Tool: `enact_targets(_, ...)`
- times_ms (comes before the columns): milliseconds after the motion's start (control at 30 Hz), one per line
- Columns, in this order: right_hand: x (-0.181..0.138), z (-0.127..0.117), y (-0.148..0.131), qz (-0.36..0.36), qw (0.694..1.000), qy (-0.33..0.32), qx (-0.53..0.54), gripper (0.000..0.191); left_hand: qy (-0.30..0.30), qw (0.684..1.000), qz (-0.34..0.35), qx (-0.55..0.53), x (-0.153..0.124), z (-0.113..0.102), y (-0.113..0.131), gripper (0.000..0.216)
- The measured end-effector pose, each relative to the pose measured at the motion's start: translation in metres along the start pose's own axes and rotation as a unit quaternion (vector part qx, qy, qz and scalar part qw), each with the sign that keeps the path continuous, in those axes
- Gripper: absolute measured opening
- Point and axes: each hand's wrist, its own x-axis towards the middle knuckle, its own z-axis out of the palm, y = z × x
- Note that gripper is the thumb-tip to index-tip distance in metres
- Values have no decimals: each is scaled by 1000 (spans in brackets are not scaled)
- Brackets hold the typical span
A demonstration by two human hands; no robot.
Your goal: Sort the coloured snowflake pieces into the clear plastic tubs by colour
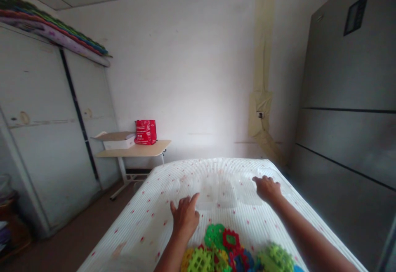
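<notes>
My left hand [185,216] rests on a white sheet with small red dots that covers the bed [148,218]; its fingers are spread and touch the near edge of a clear plastic tray [225,189]. My right hand [267,188] lies fingers down on the tray's far right part, knuckles bent. The tray is see-through and has several round hollows. A heap of toothed plastic building pieces [229,251], green, red, yellow and blue, lies on the bed between my forearms at the bottom edge.
A small wooden side table [136,150] stands beyond the bed at the left, with a red bag [145,132] and an open white box [117,141] on it. Grey cupboard doors [46,140] line the left wall, a grey panelled unit [349,111] the right.
</notes>
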Motion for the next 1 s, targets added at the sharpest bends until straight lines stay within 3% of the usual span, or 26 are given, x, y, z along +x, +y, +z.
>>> enact_targets(167,13,21,35,22,997,-60,41,32,-12,1000,-3,4,5,1,7,57)
enact_targets(400,13,33,30,16,995,-70,63,28,-1,1000,3,2,10,7,0,35)
enact_targets(733,8,32,30,10,995,-69,67,26,-6,1000,1,-8,7,1,-2,41)
enact_targets(900,3,15,30,12,998,-9,67,34,-27,1000,3,7,3,-9,0,60)
enact_targets(1000,-14,3,33,-26,995,51,78,38,-34,999,8,12,-5,-24,0,58)
